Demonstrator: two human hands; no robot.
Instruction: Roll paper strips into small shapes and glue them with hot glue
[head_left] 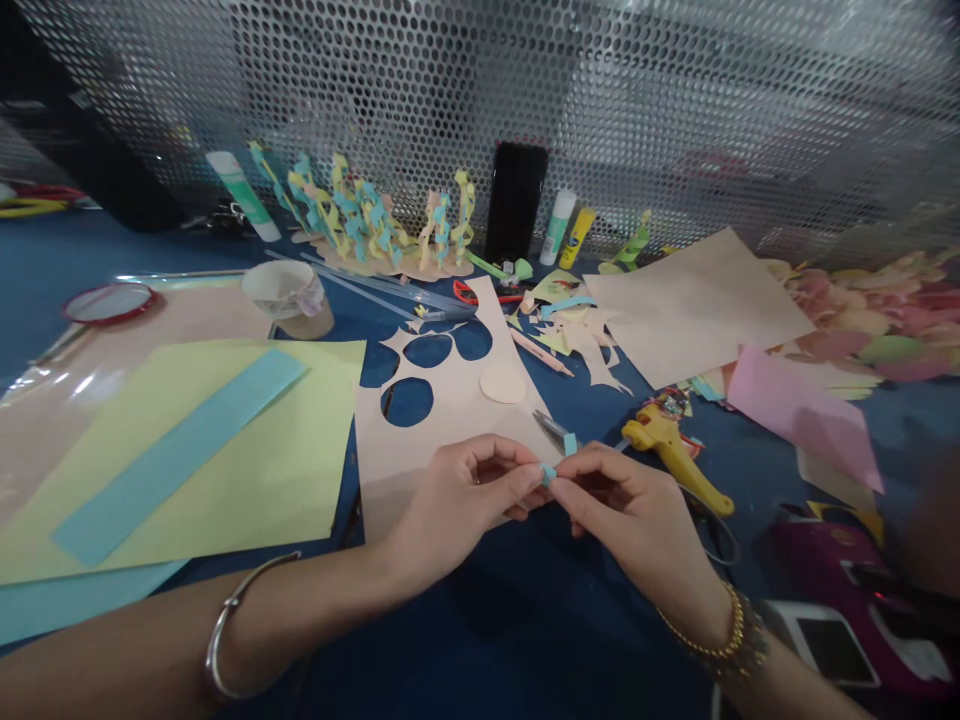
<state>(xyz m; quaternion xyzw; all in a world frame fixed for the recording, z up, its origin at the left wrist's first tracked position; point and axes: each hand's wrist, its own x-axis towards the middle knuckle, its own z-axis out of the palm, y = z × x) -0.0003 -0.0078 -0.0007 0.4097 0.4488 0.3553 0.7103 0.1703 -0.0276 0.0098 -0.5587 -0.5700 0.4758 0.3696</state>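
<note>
My left hand (469, 490) and my right hand (634, 510) meet at the middle of the table. Between their fingertips is a tiny blue paper piece (548, 474), pinched from both sides. Just behind the fingers lies a second small blue paper strip (571, 443), beside the metal blades of a pair of scissors (551, 428) partly hidden by my right hand. Under and behind my left hand spreads a pale pink paper sheet (457, 440) with several round holes cut out. A cream paper disc (503, 382) rests on that sheet.
Yellow paper (300, 470) with a blue strip (180, 450) lies left, near a paper cup (289, 300). Curled paper decorations (360, 215), a phone (516, 200) and glue sticks (558, 228) line the mesh back. A yellow glue gun (675, 455) and purple device (840, 580) sit right.
</note>
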